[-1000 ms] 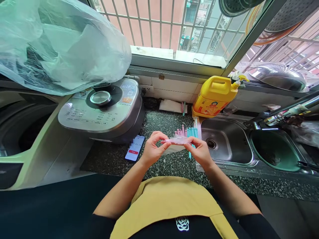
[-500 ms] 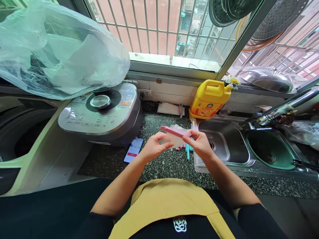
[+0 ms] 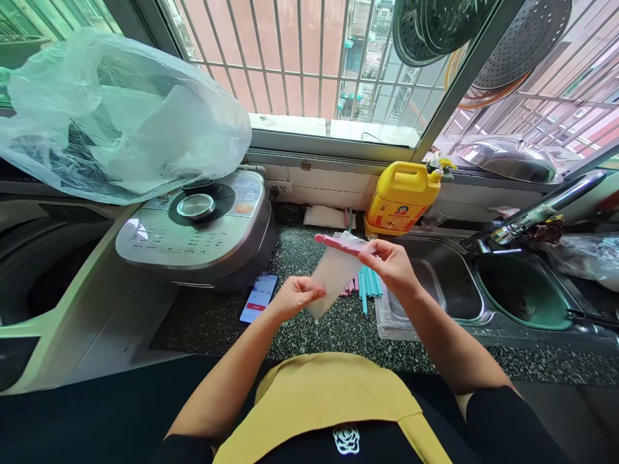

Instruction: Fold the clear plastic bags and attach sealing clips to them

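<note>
My right hand (image 3: 389, 263) pinches a pink sealing clip (image 3: 334, 243) that sits across the top of a small clear plastic bag (image 3: 331, 275). It holds the clip up over the dark speckled counter (image 3: 314, 325). My left hand (image 3: 294, 296) is lower and pinches the bag's bottom edge, so the bag hangs stretched between the two hands. Behind the bag, several more pink and teal clips (image 3: 367, 283) lie on the counter by the sink's edge.
A phone (image 3: 259, 298) lies on the counter beside a silver cooker (image 3: 198, 222). A yellow jug (image 3: 400, 196) stands by the window. Right are a steel sink (image 3: 435, 283) and a green basin (image 3: 525, 293). A large plastic bag (image 3: 120, 116) bulges at upper left.
My right hand has lifted the pink clip up and back while my left hand dropped lower. The bag, bunched between both hands before, now hangs stretched out.
</note>
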`<state>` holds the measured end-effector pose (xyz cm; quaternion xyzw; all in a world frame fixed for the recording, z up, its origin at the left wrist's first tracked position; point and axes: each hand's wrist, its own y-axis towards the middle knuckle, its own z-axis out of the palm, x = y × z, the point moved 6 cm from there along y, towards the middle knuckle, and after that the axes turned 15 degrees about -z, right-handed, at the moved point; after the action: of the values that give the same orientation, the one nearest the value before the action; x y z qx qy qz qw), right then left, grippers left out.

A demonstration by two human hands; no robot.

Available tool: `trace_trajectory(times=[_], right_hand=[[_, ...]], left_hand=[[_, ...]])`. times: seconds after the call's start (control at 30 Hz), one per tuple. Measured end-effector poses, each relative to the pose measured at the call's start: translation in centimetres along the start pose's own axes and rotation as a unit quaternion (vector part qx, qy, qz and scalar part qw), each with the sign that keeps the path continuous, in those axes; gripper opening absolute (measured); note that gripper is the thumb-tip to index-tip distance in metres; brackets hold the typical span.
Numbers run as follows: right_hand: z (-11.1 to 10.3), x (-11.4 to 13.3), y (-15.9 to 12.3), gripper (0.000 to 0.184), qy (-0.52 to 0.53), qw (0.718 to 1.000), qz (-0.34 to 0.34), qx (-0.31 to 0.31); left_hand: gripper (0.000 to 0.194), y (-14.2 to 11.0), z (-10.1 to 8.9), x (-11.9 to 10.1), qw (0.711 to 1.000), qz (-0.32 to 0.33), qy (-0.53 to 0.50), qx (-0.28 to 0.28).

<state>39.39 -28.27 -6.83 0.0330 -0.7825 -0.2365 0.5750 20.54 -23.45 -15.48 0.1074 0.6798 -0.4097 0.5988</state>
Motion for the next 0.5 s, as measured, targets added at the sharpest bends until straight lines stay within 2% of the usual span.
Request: trace_trajectory(times=[0.1,0.17,0.23,0.3,0.37,0.43,0.5], right_hand=[[0.4,0.8,0.5,0.024,-0.023,0.999,-0.008,0.043],[1.1,1.4,0.8,0.024,-0.042,0.995,-0.016,0.089],[1.7,1.8,1.1,0.026,-0.050,0.991,-0.019,0.124],[2.2,1.7,1.3,0.029,-0.047,0.990,-0.020,0.134],[2.4,1.2,1.3,0.033,-0.034,0.991,-0.033,0.122],[2.6,0.4,1.0,0.038,-0.027,0.993,-0.057,0.103],[3.0,-0.7,0.1,0.033,-0.040,0.993,-0.077,0.082]], left_hand=[[0.072,-0.6,-1.6,-3.6,0.994,0.101,0.026,-0.020],[0.074,-1.1,-2.3,-6.8,0.984,0.158,0.064,-0.054],[0.062,-1.0,-1.7,-9.1,0.978,0.150,0.134,-0.052],[0.047,-0.4,-0.6,-10.4,0.978,0.122,0.165,-0.019],[0.042,0.1,0.1,-11.0,0.981,0.118,0.154,-0.005],[0.041,0.3,0.2,-11.4,0.982,0.133,0.130,-0.017],[0.039,0.3,-0.2,-11.7,0.981,0.146,0.119,-0.039]])
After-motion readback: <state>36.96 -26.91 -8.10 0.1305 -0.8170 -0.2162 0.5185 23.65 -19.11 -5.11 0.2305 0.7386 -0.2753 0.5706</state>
